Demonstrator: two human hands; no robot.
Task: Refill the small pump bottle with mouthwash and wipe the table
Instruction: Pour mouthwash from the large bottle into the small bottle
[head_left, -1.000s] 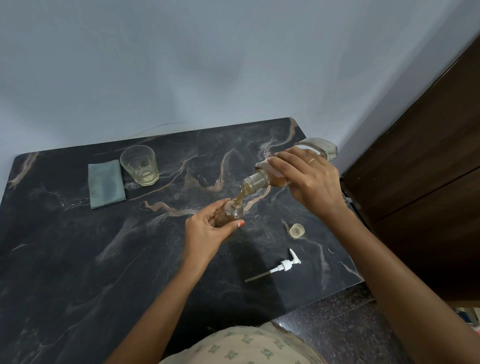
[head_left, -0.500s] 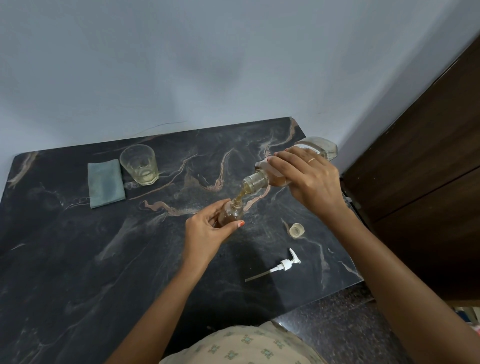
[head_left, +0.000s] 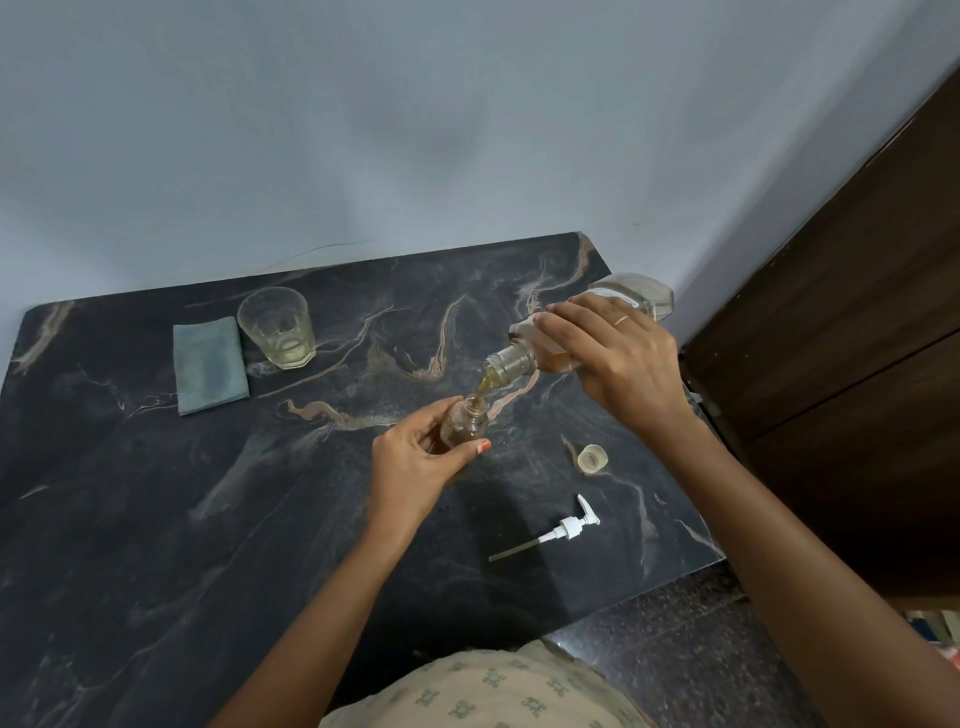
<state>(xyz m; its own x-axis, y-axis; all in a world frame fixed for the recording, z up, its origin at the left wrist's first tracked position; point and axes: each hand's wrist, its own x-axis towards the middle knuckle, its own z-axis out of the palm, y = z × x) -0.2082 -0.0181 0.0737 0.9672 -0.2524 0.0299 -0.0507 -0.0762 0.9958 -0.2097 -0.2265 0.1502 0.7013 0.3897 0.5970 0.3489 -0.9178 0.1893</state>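
Amber mouthwash (head_left: 481, 387) runs from the tilted large bottle (head_left: 511, 359) into the small pump bottle (head_left: 469, 422) over the desk's (head_left: 156, 519) middle. Our left hand (head_left: 415, 460) curls round the small bottle and hides its lower body, so we cannot tell if it touches the desk. Our right hand (head_left: 618, 358) grips the large bottle (only neck and base show). The pump head (head_left: 567, 527) and cap (head_left: 592, 459) lie near the right edge, and the cloth (head_left: 208, 358) and glass (head_left: 278, 327) sit by the back edge.
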